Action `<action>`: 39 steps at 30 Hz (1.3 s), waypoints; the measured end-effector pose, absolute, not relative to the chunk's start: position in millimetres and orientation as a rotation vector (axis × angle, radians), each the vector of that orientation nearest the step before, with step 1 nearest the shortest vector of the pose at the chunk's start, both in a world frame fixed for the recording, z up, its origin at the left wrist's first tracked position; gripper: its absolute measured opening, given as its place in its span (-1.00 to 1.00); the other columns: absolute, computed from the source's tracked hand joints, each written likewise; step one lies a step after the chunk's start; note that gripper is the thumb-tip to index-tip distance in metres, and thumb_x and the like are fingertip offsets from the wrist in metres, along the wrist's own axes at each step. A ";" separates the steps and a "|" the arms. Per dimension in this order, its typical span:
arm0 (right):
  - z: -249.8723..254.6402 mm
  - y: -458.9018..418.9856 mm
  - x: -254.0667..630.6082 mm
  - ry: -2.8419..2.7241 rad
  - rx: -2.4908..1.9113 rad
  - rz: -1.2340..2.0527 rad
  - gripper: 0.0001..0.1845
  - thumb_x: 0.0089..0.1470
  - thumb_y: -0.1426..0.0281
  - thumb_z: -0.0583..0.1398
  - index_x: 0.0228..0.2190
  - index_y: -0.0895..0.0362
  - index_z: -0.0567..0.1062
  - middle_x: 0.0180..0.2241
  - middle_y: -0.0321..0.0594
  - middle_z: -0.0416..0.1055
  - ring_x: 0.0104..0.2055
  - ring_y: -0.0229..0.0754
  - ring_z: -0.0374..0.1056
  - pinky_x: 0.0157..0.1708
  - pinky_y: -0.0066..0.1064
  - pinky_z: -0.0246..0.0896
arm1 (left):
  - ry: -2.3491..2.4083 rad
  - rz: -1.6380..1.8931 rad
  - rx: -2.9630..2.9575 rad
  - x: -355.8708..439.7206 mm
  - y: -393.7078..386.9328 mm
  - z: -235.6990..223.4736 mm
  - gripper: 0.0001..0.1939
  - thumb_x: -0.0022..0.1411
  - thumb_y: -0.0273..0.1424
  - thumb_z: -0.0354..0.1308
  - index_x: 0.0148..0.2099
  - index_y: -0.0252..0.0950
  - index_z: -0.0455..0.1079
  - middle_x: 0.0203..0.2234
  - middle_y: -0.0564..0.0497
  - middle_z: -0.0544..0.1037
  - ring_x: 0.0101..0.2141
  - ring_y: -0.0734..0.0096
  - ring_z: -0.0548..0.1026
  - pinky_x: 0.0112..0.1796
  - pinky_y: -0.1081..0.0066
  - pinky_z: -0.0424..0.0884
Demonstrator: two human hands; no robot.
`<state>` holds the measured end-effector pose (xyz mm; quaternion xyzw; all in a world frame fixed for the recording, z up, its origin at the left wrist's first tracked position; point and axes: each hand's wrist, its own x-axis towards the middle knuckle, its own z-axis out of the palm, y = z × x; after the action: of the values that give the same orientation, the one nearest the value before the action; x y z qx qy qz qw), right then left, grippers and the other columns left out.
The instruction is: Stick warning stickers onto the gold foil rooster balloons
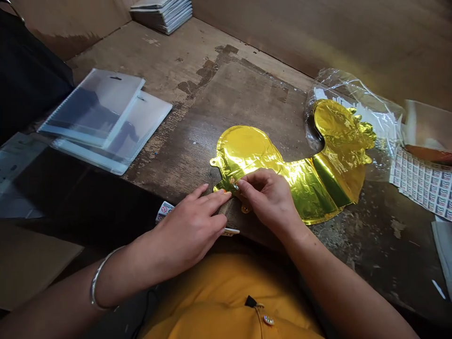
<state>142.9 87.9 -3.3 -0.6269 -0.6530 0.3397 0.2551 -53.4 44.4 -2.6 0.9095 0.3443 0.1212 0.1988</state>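
- On a worn wooden table [247,94], a gold foil balloon [307,188] lies flat close to the near edge, its long axis running from near left to far right, the rounded end pointing left and the crumpled, curved end turned up toward the back.
- A person's left hand [190,221], a bangle [94,282] at the wrist, stretches its fingers close together to the balloon's near-left edge; whether the thumb grips anything beneath cannot be told.
- The right hand [270,197] pinches, between thumb and index finger, what appears to be a small light piece [236,186] against the foil.
- Just beside the left hand, a white label [164,211] bears a red prohibition symbol; a pale strip [231,231] shows small dark marks.
- At right, a sticker sheet [422,181] carries rows of repeated prints too small to read, near a clear plastic bag [383,110].
- At left, two clear sleeves [93,106] overlap.
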 end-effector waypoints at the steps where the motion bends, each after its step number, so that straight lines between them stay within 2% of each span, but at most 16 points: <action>1: -3.0 88.1 142.4 -1.777 -1.706 0.926 -0.77 0.04 0.28 0.20 -0.53 0.15 0.50 -0.57 -0.25 0.44 -0.57 -0.28 0.29 -0.53 -0.40 0.18 | 0.965 0.340 2.548 -53.1 44.5 -2.7 -0.83 0.30 -0.47 -0.01 -0.29 -0.32 0.41 0.17 -0.25 0.33 0.19 0.19 0.28 0.23 -0.02 0.05; 7: -3.9 86.6 140.9 -1.801 -1.719 0.917 -0.78 0.04 0.28 0.20 -0.54 0.14 0.50 -0.58 -0.26 0.44 -0.56 -0.28 0.29 -0.52 -0.40 0.19 | 0.964 0.346 2.563 -51.6 44.7 0.1 -0.82 0.30 -0.46 0.00 -0.26 -0.33 0.43 0.16 -0.28 0.35 0.19 0.17 0.29 0.22 -0.02 0.08; 16: -6.4 86.0 137.7 -1.932 -1.738 0.657 -0.79 0.03 0.31 0.20 -0.55 0.14 0.54 -0.54 -0.21 0.46 -0.47 -0.22 0.32 -0.43 -0.34 0.19 | 0.963 0.378 2.552 -51.5 44.8 0.4 -0.84 0.27 -0.49 0.03 -0.28 -0.34 0.44 0.14 -0.28 0.37 0.17 0.15 0.32 0.23 0.00 0.08; 20: -5.1 86.6 135.3 -1.952 -1.791 0.647 -0.78 0.02 0.32 0.19 -0.56 0.13 0.54 -0.54 -0.21 0.46 -0.47 -0.21 0.31 -0.43 -0.34 0.16 | 0.965 0.372 2.553 -51.1 44.3 -0.3 -0.83 0.29 -0.47 0.02 -0.29 -0.33 0.43 0.14 -0.27 0.37 0.17 0.18 0.31 0.24 0.00 0.06; 27: -6.3 83.3 130.3 -2.059 -1.793 0.428 -0.77 0.00 0.29 0.25 -0.60 0.11 0.46 -0.56 -0.24 0.40 -0.45 -0.21 0.24 -0.42 -0.35 0.08 | 0.988 0.378 2.520 -51.3 43.7 -0.3 -0.82 0.30 -0.47 0.00 -0.31 -0.32 0.42 0.13 -0.24 0.39 0.14 0.20 0.35 0.21 -0.06 0.08; 31: -10.1 87.8 136.9 -2.042 -1.816 0.179 -0.74 -0.04 0.21 0.29 -0.42 0.11 0.39 -0.46 -0.24 0.38 -0.45 -0.21 0.19 -0.43 -0.36 0.05 | 1.000 0.376 2.509 -50.9 42.7 0.6 -0.81 0.31 -0.48 -0.03 -0.28 -0.31 0.42 0.13 -0.22 0.39 0.13 0.22 0.36 0.21 -0.08 0.08; 34: -6.3 88.7 143.4 -1.991 -1.796 -0.042 -0.88 0.07 0.39 0.17 -0.30 0.13 0.39 -0.39 -0.16 0.38 -0.43 -0.16 0.22 -0.44 -0.33 0.10 | 1.001 0.357 2.501 -50.4 42.6 0.1 -0.78 0.33 -0.48 -0.06 -0.28 -0.32 0.41 0.12 -0.21 0.40 0.14 0.23 0.36 0.20 -0.08 0.08; 36: -2.0 83.7 145.6 -2.115 -1.612 -0.079 -0.83 0.12 0.51 0.08 -0.24 0.16 0.43 -0.31 -0.08 0.42 -0.31 -0.10 0.29 -0.33 -0.28 0.21 | 1.003 0.346 2.492 -50.9 42.9 -0.2 -0.76 0.34 -0.47 -0.07 -0.29 -0.31 0.41 0.12 -0.20 0.40 0.13 0.24 0.36 0.21 -0.09 0.06; 39: 1.1 72.6 146.2 -2.444 -1.255 0.152 -0.76 0.18 0.49 0.07 -0.14 0.17 0.47 -0.12 -0.04 0.47 -0.10 -0.07 0.31 -0.08 -0.24 0.26 | 0.984 0.344 2.477 -54.4 42.7 1.7 -0.77 0.34 -0.44 -0.06 -0.28 -0.29 0.41 0.15 -0.16 0.37 0.15 0.25 0.34 0.23 -0.06 0.04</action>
<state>146.2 72.6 1.1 -0.4474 -0.8714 0.0543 0.1940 -54.4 42.7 1.7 0.8981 0.3566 0.1246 0.2250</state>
